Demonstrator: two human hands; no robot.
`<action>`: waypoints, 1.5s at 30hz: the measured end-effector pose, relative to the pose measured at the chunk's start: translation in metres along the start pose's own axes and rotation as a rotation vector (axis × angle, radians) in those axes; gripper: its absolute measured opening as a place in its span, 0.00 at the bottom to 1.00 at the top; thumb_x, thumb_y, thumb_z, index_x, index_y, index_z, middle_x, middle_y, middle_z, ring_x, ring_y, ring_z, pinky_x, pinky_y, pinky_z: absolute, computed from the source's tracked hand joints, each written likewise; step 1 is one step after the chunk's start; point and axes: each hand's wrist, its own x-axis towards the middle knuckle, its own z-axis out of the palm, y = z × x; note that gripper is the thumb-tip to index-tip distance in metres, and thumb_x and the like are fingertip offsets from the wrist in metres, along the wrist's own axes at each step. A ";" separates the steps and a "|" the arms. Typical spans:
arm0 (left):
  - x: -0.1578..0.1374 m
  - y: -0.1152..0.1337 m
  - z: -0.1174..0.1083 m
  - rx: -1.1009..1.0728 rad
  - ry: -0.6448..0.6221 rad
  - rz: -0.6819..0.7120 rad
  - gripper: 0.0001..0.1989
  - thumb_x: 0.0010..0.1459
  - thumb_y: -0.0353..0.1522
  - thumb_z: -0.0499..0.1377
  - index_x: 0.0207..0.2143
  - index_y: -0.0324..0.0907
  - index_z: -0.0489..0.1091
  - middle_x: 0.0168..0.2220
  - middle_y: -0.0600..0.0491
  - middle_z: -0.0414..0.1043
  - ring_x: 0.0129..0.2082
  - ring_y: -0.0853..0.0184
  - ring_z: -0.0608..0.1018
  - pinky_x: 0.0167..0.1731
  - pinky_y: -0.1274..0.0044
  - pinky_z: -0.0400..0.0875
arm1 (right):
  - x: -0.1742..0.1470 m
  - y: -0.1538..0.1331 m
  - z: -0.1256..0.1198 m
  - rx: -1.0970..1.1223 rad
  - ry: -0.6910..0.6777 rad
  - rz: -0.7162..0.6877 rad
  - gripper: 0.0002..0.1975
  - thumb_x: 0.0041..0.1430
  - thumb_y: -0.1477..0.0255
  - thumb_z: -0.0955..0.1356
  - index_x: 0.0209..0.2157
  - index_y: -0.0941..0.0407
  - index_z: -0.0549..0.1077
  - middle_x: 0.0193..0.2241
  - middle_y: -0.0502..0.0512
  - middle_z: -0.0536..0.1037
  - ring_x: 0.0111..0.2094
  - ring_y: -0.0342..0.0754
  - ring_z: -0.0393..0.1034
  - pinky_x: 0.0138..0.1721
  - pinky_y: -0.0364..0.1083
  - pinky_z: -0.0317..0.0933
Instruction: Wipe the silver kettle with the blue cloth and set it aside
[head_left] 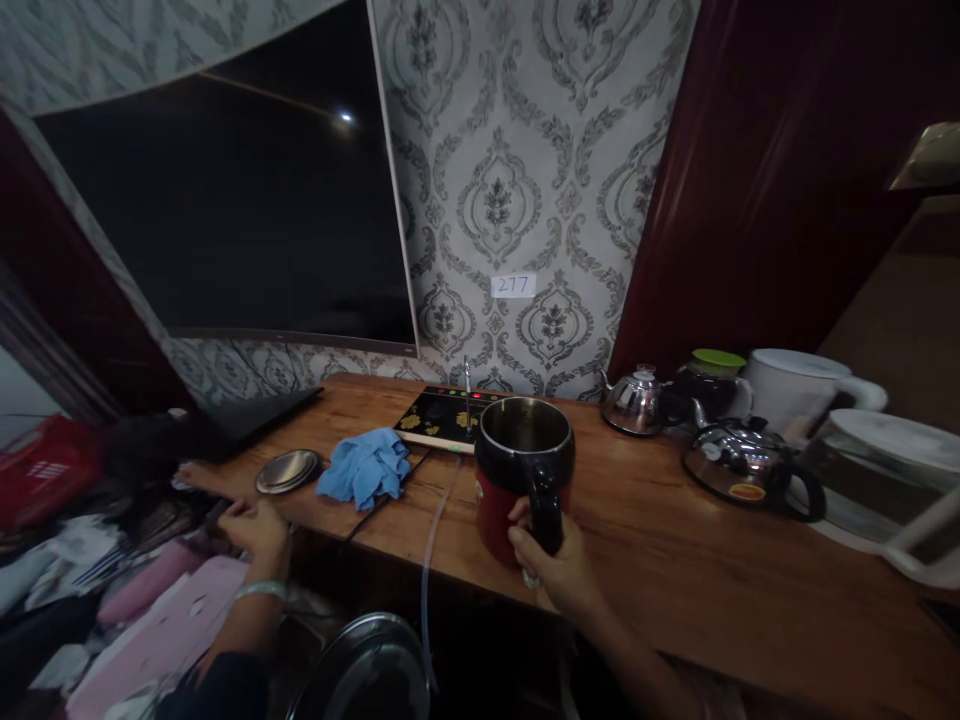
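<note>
Steel lid (pixel 367 668): nearest the camera, below the tabletop edge, round and shiny; partly cut off by the lower edge of the view.
Right hand (pixel 559 565): at the near edge of the tabletop (pixel 675 560); grip wrapped tight around the black handle of the red kettle (pixel 523 475), fingers curled about it, thumb on top.
Red kettle: upright on the tabletop, near the front edge, about mid-view; lid off, bare steel interior showing; black rim, red body.
Left hand (pixel 259 525): at the left front edge of the tabletop, fingers curled inward; whether the grip pinches anything cannot be told; a pale bangle on the wrist.
Clear tube (pixel 435 540): runs from the tabletop over the front edge, just left of the red kettle.
Blue cloth (pixel 365 468): crumpled, on the tabletop between the left hand and the red kettle.
Small metal lid (pixel 287 470): flat on the tabletop, just left of the blue cloth.
Black tray (pixel 442 418): behind the red kettle, gold flower print, red lights along its far edge, a thin metal spout standing from it.
Right side: dark steel teapot (pixel 739 463), small steel teapot (pixel 634 401), green-lidded jar (pixel 712 385), white kettle (pixel 799 390); all well apart from the red kettle.
Wall: dark screen (pixel 225 200); label reading 217 (pixel 513 286).
</note>
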 end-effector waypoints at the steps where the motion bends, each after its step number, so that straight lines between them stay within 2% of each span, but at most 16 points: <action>1: -0.004 0.000 0.001 0.016 0.051 0.008 0.14 0.49 0.24 0.56 0.34 0.47 0.55 0.26 0.61 0.54 0.35 0.63 0.71 0.44 0.69 0.68 | 0.004 0.000 0.000 0.023 -0.019 0.006 0.19 0.50 0.54 0.75 0.33 0.54 0.73 0.17 0.42 0.64 0.15 0.39 0.56 0.16 0.40 0.54; 3: -0.017 0.002 0.005 0.034 0.059 0.028 0.13 0.48 0.24 0.57 0.36 0.45 0.59 0.25 0.62 0.57 0.29 0.66 0.69 0.37 0.73 0.68 | 0.012 -0.002 0.000 0.064 -0.071 0.024 0.19 0.49 0.55 0.75 0.32 0.55 0.73 0.16 0.41 0.63 0.14 0.38 0.54 0.15 0.39 0.52; 5: -0.035 0.008 0.011 0.002 -0.073 0.067 0.11 0.49 0.26 0.56 0.38 0.43 0.63 0.23 0.61 0.60 0.23 0.68 0.67 0.30 0.76 0.65 | 0.018 -0.006 -0.001 0.103 -0.116 0.042 0.18 0.49 0.56 0.75 0.31 0.55 0.72 0.15 0.40 0.62 0.14 0.36 0.53 0.15 0.38 0.50; 9: -0.078 0.021 0.026 -0.167 -0.396 0.140 0.10 0.49 0.31 0.58 0.37 0.41 0.67 0.22 0.60 0.64 0.21 0.71 0.67 0.23 0.80 0.63 | 0.027 -0.013 -0.002 0.128 -0.174 0.050 0.19 0.48 0.55 0.75 0.29 0.56 0.71 0.14 0.40 0.61 0.13 0.36 0.51 0.15 0.38 0.47; 13: -0.113 0.029 0.045 -0.199 -0.623 0.125 0.16 0.48 0.41 0.63 0.37 0.41 0.69 0.23 0.58 0.67 0.21 0.70 0.70 0.19 0.80 0.61 | 0.032 -0.011 -0.006 0.085 -0.207 0.057 0.20 0.47 0.54 0.75 0.28 0.55 0.71 0.12 0.40 0.60 0.12 0.37 0.51 0.15 0.39 0.48; 16: -0.134 0.027 0.062 -0.217 -0.756 0.125 0.22 0.47 0.46 0.65 0.39 0.41 0.72 0.32 0.52 0.74 0.29 0.65 0.77 0.26 0.76 0.70 | 0.029 -0.003 -0.009 -0.006 -0.130 0.034 0.19 0.49 0.54 0.74 0.30 0.55 0.73 0.14 0.42 0.64 0.14 0.39 0.56 0.17 0.41 0.53; 18: -0.146 0.023 0.073 -0.249 -0.840 0.128 0.26 0.47 0.48 0.66 0.43 0.41 0.73 0.40 0.47 0.78 0.41 0.58 0.79 0.38 0.70 0.75 | 0.024 0.007 -0.011 -0.130 0.019 -0.037 0.18 0.50 0.56 0.73 0.33 0.55 0.74 0.19 0.47 0.70 0.18 0.44 0.64 0.21 0.43 0.61; 20: -0.155 0.017 0.085 -0.292 -0.943 0.116 0.30 0.48 0.50 0.66 0.49 0.42 0.73 0.48 0.44 0.77 0.52 0.54 0.77 0.52 0.64 0.71 | 0.019 0.019 -0.012 -0.300 0.199 -0.150 0.18 0.51 0.57 0.73 0.38 0.55 0.75 0.27 0.53 0.76 0.28 0.50 0.72 0.31 0.49 0.69; 22: -0.164 0.011 0.095 -0.326 -1.035 0.082 0.33 0.50 0.51 0.65 0.54 0.43 0.72 0.54 0.43 0.75 0.59 0.52 0.72 0.60 0.60 0.62 | 0.014 0.030 -0.013 -0.463 0.335 -0.280 0.21 0.52 0.58 0.72 0.44 0.56 0.74 0.39 0.59 0.77 0.41 0.57 0.74 0.44 0.56 0.69; 25: -0.176 0.003 0.109 -0.402 -1.122 0.001 0.35 0.52 0.53 0.63 0.57 0.44 0.70 0.61 0.43 0.70 0.65 0.51 0.66 0.65 0.59 0.54 | 0.011 0.042 -0.015 -0.593 0.381 -0.439 0.26 0.56 0.59 0.70 0.54 0.56 0.69 0.54 0.64 0.71 0.56 0.62 0.67 0.57 0.63 0.62; 27: -0.184 0.000 0.114 -0.457 -1.177 -0.046 0.36 0.51 0.53 0.64 0.57 0.43 0.72 0.61 0.43 0.69 0.67 0.51 0.63 0.66 0.60 0.54 | 0.011 0.046 -0.017 -0.616 0.350 -0.477 0.27 0.59 0.62 0.68 0.58 0.55 0.66 0.58 0.64 0.68 0.60 0.62 0.64 0.59 0.63 0.59; 30: -0.195 -0.001 0.114 -0.512 -1.212 -0.099 0.35 0.51 0.53 0.64 0.56 0.42 0.73 0.60 0.43 0.71 0.66 0.50 0.65 0.65 0.60 0.56 | 0.014 0.051 -0.023 -0.585 0.333 -0.457 0.27 0.59 0.63 0.68 0.59 0.55 0.67 0.58 0.63 0.70 0.59 0.61 0.65 0.59 0.62 0.61; 32: -0.200 0.001 0.109 -0.531 -1.192 -0.107 0.35 0.52 0.53 0.64 0.57 0.42 0.72 0.60 0.43 0.71 0.64 0.51 0.67 0.64 0.60 0.59 | 0.018 0.054 -0.029 -0.520 0.333 -0.407 0.28 0.57 0.63 0.69 0.58 0.55 0.68 0.56 0.64 0.72 0.58 0.62 0.67 0.58 0.62 0.62; 38: -0.207 0.007 0.089 -0.467 -1.090 -0.017 0.32 0.57 0.50 0.62 0.59 0.44 0.67 0.61 0.44 0.70 0.59 0.55 0.73 0.59 0.64 0.67 | 0.035 0.053 -0.042 -0.333 0.241 -0.231 0.27 0.54 0.62 0.71 0.55 0.56 0.71 0.51 0.62 0.78 0.53 0.61 0.73 0.54 0.60 0.67; 41: -0.210 0.006 0.084 -0.410 -1.010 0.050 0.33 0.56 0.51 0.61 0.59 0.43 0.67 0.62 0.43 0.68 0.60 0.55 0.71 0.59 0.64 0.66 | 0.043 0.050 -0.045 -0.267 0.200 -0.192 0.28 0.54 0.61 0.71 0.56 0.55 0.71 0.53 0.62 0.77 0.55 0.62 0.71 0.52 0.59 0.69; 45: -0.213 0.003 0.081 -0.383 -0.988 0.052 0.36 0.54 0.52 0.62 0.60 0.43 0.66 0.62 0.42 0.67 0.60 0.53 0.71 0.58 0.64 0.66 | 0.048 0.052 -0.050 -0.225 0.170 -0.145 0.32 0.52 0.61 0.73 0.58 0.55 0.71 0.56 0.63 0.75 0.56 0.63 0.71 0.51 0.60 0.70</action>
